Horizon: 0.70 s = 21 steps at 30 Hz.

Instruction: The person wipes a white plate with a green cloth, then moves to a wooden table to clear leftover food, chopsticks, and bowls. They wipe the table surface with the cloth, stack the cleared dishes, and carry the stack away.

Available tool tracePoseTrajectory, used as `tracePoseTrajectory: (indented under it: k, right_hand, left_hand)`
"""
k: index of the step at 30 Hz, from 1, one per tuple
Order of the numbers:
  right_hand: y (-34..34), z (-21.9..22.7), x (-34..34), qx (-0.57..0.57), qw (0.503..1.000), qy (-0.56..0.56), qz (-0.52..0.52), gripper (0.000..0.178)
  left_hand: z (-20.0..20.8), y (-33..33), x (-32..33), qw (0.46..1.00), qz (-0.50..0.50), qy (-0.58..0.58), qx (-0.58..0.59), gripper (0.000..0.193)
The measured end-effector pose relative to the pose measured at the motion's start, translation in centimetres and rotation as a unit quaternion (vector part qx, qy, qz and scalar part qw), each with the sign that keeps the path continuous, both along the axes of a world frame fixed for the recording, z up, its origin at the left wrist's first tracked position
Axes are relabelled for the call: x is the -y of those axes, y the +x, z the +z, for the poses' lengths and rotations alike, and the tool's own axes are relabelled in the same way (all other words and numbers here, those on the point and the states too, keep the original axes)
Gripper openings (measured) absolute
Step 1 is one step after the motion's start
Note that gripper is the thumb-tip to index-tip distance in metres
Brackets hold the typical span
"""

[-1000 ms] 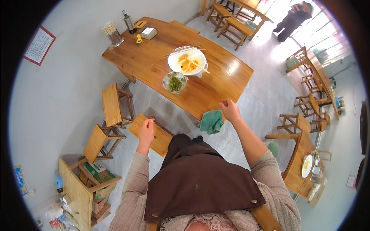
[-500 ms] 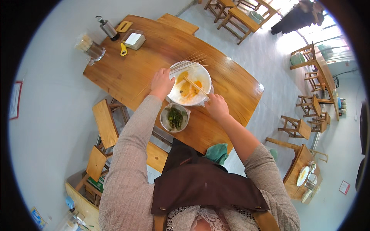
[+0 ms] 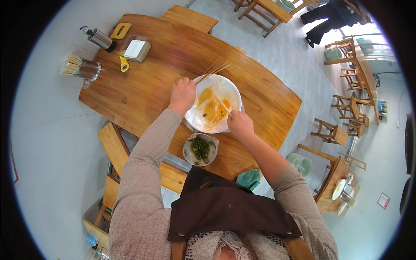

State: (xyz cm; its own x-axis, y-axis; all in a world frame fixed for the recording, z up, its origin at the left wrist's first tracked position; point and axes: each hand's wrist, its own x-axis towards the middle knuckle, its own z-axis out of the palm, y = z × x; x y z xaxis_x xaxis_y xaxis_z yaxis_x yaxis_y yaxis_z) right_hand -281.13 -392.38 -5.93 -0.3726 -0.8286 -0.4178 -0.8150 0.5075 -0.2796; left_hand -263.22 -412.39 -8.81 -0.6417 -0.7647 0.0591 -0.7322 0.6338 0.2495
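Observation:
A white bowl [image 3: 234,86], smeared inside with orange-yellow sauce and scraps, sits on the wooden table [image 3: 260,99]. My left hand [image 3: 183,94] is closed at its left rim around a bunch of thin wooden skewers [image 3: 212,73], which fan out past the far rim. My right hand [image 3: 240,124], closed at the right rim, grips pale chopsticks [image 3: 223,104] that slant into the bowl. Whether there is one or two is hard to make out. Just nearer to me stands a small plastic-lined bowl [image 3: 186,151] with dark green leafy vegetables [image 3: 200,148].
Toward the far left are a chopstick holder [image 3: 89,70], a metal bottle [image 3: 102,40], a napkin box [image 3: 138,50] and a yellow opener [image 3: 124,65]. A green cloth [image 3: 248,179] hangs at the near edge. Benches, stools and a walking person [image 3: 329,21] lie beyond.
The skewers have swung from lying across the bowl to pointing farther away over its far rim. My right hand and the chopsticks have shifted slightly. The whole view has moved, too.

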Motion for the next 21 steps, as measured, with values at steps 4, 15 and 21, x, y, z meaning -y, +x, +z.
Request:
tracePoseTrajectory:
  k: [4, 15, 21]
  right_hand:
    - [1.1, 1.7, -0.2, 0.338, 0.889, -0.083, -0.296, 0.027]
    - [3.3, 2.7, 3.5, 0.453, 0.829, -0.092, -0.314, 0.025]
    - [1.6, 3.5, -1.3, 0.509, 0.798, -0.060, -0.317, 0.024]
  left_hand:
    - [4.5, 0.6, -4.1, 0.958, 0.088, 0.261, -0.076, 0.025]
    - [3.4, 9.2, -8.4, 0.947, 0.139, 0.236, -0.170, 0.027]
    - [-2.5, 19.1, -5.1, 0.980, 0.168, 0.077, 0.073, 0.022]
